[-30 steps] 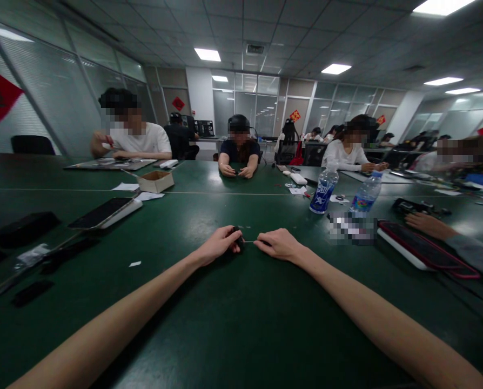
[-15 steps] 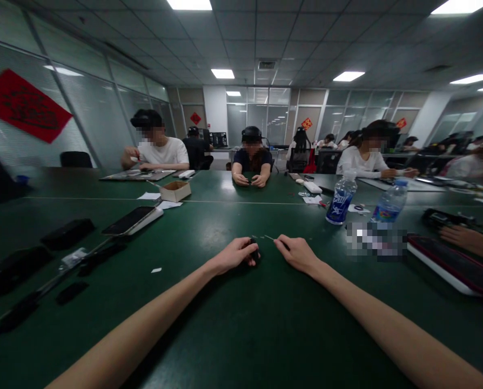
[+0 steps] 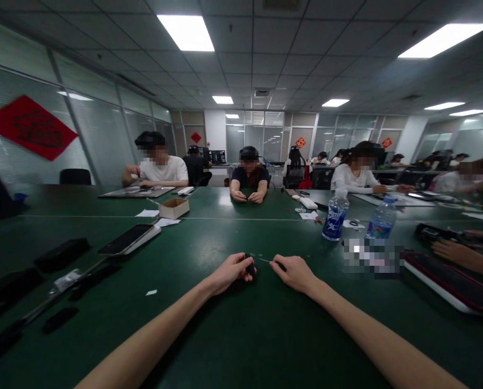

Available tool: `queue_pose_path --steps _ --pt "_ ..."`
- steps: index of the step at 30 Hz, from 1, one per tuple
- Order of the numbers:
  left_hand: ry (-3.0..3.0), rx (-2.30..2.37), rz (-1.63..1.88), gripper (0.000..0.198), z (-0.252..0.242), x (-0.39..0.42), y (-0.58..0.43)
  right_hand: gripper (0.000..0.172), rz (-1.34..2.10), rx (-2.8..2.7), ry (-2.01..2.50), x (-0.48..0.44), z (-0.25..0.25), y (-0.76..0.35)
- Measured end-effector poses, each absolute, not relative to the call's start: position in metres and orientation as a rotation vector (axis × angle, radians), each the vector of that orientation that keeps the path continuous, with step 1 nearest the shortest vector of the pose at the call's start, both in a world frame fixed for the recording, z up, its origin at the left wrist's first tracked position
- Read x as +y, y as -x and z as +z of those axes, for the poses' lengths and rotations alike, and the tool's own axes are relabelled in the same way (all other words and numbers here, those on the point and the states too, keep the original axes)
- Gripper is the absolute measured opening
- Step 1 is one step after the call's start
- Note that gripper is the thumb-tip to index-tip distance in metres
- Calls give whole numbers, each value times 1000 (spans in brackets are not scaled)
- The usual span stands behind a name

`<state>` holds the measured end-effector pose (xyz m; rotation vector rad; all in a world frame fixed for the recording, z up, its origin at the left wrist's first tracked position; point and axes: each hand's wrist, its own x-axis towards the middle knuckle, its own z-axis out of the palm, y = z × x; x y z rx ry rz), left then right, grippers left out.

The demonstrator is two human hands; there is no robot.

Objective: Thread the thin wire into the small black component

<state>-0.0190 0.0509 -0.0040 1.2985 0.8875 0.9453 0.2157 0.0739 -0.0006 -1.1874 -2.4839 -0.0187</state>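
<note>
My left hand, closed, grips a small black part between thumb and fingers, just above the green table. Facing it, my right hand is closed around the dark handle of a thin tool. The tool's slim metal shaft points left toward the black part, with a small gap between them. Its tip is too fine to make out. Tiny pale bits lie on the table just beyond the hands.
To the left are several black cases, a phone and a paper scrap. An open cardboard box stands farther back. Two bottles and a dark red-edged pouch are at right, near a co-worker's hand.
The camera has tilted up, so the table and both hands sit lower in the picture. Both grips are the same, and the tool's shaft now lies a little flatter.
</note>
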Motion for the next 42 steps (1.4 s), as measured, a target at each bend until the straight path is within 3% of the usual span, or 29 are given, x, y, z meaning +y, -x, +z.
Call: queue_pose_path --steps 42 --pt "-1314 901 916 35 -1 49 19 39 -4 -2490 1231 72 1 -215"
